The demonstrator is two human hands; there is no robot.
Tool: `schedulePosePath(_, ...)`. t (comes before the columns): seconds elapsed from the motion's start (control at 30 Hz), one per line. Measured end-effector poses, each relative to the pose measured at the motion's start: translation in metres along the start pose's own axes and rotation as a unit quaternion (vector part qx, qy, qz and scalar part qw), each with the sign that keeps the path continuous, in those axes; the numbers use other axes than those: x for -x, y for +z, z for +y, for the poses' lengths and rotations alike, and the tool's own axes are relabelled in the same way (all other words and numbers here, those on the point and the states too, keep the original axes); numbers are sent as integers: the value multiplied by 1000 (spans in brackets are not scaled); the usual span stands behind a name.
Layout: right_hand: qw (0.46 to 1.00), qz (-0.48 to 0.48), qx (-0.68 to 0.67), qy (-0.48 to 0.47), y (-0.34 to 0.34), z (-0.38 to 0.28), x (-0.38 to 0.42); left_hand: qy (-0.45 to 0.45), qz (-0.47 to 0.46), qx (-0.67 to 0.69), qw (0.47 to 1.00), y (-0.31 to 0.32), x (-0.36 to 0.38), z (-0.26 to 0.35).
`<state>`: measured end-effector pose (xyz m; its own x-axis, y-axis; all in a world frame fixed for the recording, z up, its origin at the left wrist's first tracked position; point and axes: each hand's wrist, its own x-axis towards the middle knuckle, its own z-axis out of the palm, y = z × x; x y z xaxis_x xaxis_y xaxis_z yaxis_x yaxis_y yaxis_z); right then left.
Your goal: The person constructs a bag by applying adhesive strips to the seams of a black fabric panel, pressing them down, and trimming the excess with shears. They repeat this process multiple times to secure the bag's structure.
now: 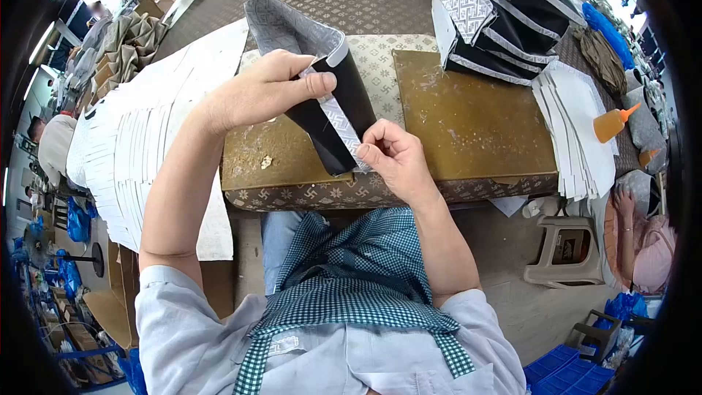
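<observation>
The brown, glue-stained work board [468, 121] lies on a patterned bench top [380, 66] whose front edge runs just above the person's lap; most of the board to the right of the hands is bare, giving open room there. The board's far right corner is crowded by a stack of black fabric boxes with grey geometric-patterned trim [501, 11], and a fanned pile of white card sheets [578, 132] overhangs the bench's right edge. To the left, a long overlapping row of white card pieces [139, 146] fills the space beside the bench. An orange squeeze bottle [613, 123] stands past the right-hand sheets.

No readable writing or brand shows; the bench cover carries only a repeating woven motif.

The black fabric piece with a grey patterned border strip [333, 106] is held above the board's left half, tilted, its grey lining opening away from the person. The left hand [256, 91] grips its upper part, thumb pressed across the strip and fingers curled behind. The right hand [395, 157] pinches the strip's lower end between thumb and forefinger, the other fingers folded in; whether the strip is glued down there seems unclear.
</observation>
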<state>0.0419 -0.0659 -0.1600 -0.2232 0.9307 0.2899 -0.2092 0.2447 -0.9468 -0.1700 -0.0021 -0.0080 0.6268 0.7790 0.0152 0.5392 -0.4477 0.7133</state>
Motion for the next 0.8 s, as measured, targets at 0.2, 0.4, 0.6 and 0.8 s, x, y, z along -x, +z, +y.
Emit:
schedulePosePath(0.2,1000,13,5,18,0,4,-2,-19,-17,-34,999,-3,-1,0)
schedulePosePath(0.4,999,13,-28,35,-2,7,-2,43,-33,-29,998,1,-1,5)
schedulePosePath(0.6,996,39,-59,50,-1,9,-4,6,-3,-91,996,5,-4,8)
schedulePosePath(0.8,993,77,-56,72,2,11,0,18,27,-151,988,7,-4,5)
